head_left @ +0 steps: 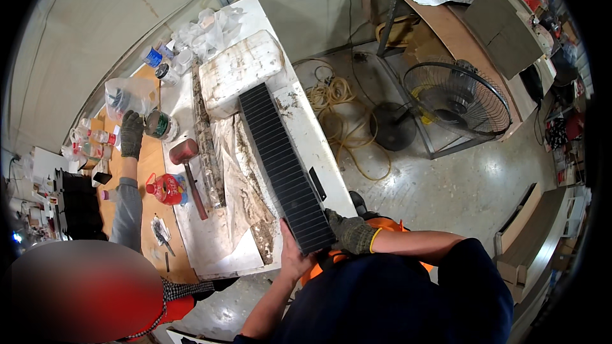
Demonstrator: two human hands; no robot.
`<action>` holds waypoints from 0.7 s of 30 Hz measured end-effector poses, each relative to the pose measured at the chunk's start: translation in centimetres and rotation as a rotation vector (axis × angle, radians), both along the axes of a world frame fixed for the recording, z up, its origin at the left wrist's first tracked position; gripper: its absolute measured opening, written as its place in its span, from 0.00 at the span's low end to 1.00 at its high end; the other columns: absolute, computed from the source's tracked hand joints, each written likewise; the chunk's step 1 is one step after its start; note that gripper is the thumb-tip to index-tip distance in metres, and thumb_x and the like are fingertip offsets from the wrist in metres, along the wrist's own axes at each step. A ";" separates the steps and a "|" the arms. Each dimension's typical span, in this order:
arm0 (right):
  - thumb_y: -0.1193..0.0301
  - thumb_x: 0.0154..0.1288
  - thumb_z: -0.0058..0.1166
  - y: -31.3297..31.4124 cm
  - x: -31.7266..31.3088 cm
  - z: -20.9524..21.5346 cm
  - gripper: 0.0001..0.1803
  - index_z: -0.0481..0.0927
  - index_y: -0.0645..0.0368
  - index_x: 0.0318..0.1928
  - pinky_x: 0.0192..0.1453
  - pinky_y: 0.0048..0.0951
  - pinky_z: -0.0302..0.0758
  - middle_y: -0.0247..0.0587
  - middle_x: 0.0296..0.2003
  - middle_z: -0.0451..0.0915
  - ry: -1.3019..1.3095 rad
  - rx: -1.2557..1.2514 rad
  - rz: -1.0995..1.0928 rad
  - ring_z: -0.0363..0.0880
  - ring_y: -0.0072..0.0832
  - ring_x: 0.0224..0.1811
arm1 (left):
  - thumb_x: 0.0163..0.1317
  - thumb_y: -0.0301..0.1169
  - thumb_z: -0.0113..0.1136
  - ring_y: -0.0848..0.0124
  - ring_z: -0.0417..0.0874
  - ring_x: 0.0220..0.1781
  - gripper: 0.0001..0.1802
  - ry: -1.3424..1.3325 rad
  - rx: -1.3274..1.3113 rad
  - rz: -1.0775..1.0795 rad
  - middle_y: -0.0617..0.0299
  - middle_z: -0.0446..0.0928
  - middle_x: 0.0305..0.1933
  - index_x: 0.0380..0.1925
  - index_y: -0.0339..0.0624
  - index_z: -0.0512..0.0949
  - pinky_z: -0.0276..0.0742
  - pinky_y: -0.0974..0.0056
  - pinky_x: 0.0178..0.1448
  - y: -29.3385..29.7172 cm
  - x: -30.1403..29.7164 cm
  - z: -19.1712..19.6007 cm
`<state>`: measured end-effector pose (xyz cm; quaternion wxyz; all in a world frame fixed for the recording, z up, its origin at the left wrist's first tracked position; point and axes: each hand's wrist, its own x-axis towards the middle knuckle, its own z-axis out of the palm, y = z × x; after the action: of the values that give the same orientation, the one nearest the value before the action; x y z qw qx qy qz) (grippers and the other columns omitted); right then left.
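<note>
Centrally, dark ribbed panel (282, 167): long, narrow, lying slantwise from upper centre down to lower centre of the frame, on the white bench top (319, 146).
Left hand (294, 256): bare, at lower centre, fingers curled around the panel's near end, gripping it from the left edge.
Right hand (349, 232): gloved, just right of that same end, fingers closed on the panel's corner.
Beside the panel, left: crumpled dirty sheet (245, 197) touching its long edge.
Above the panel: white foam block (241, 71), against its far end.
Further left: red-headed mallet (189, 167) lying on the bench.
Left of frame: another person's gloved hand (132, 132) on a round jar (159, 124).
Right of frame: floor fan (456, 99), well apart.
</note>
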<state>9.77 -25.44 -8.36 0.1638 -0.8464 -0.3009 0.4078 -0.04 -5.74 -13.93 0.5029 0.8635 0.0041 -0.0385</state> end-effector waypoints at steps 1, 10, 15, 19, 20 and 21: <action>0.56 0.56 0.60 0.0 0.1 0.2 0.52 0.46 0.79 0.67 0.52 0.43 0.76 0.69 0.51 0.75 0.000 -0.001 0.000 0.79 0.54 0.49 | 0.46 0.39 0.75 0.38 0.52 0.73 0.66 0.024 0.017 0.000 0.26 0.45 0.71 0.68 0.21 0.34 0.56 0.55 0.74 0.0 0.1 0.3; 0.54 0.55 0.61 0.0 0.1 -0.2 0.53 0.46 0.78 0.67 0.55 0.42 0.75 0.68 0.55 0.72 0.004 0.008 0.013 0.78 0.53 0.51 | 0.44 0.37 0.76 0.38 0.50 0.74 0.65 0.084 0.045 -0.006 0.27 0.45 0.71 0.68 0.21 0.36 0.53 0.55 0.75 0.0 0.1 0.6; 0.55 0.53 0.63 -0.2 0.1 -0.1 0.56 0.44 0.72 0.70 0.60 0.43 0.71 0.66 0.61 0.66 0.015 0.136 -0.131 0.74 0.52 0.57 | 0.50 0.36 0.74 0.51 0.69 0.66 0.68 -0.035 0.210 -0.030 0.41 0.65 0.65 0.69 0.28 0.25 0.64 0.59 0.68 -0.5 0.6 1.9; 0.56 0.51 0.64 0.0 0.2 -0.1 0.57 0.43 0.72 0.70 0.60 0.43 0.71 0.65 0.61 0.67 0.033 0.144 -0.152 0.75 0.52 0.56 | 0.48 0.35 0.75 0.52 0.70 0.66 0.69 -0.012 0.163 -0.016 0.41 0.65 0.65 0.69 0.29 0.25 0.64 0.60 0.68 -0.3 0.3 1.3; 0.55 0.52 0.64 0.0 0.2 -0.2 0.58 0.42 0.71 0.70 0.60 0.43 0.71 0.65 0.61 0.67 0.042 0.129 -0.146 0.75 0.52 0.55 | 0.47 0.34 0.75 0.52 0.70 0.66 0.69 -0.005 0.151 -0.012 0.42 0.65 0.65 0.69 0.29 0.25 0.65 0.60 0.68 -0.3 0.3 1.2; 0.54 0.52 0.64 0.1 0.3 -0.2 0.58 0.42 0.71 0.70 0.59 0.43 0.72 0.64 0.61 0.67 0.052 0.115 -0.141 0.76 0.53 0.55 | 0.47 0.34 0.76 0.52 0.70 0.66 0.70 0.000 0.139 -0.009 0.42 0.65 0.65 0.69 0.29 0.25 0.65 0.60 0.68 -0.3 0.3 1.2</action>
<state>10.05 -25.35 -8.57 0.2480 -0.8438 -0.2591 0.3992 0.29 -6.07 -12.77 0.4416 0.8963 0.0030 -0.0406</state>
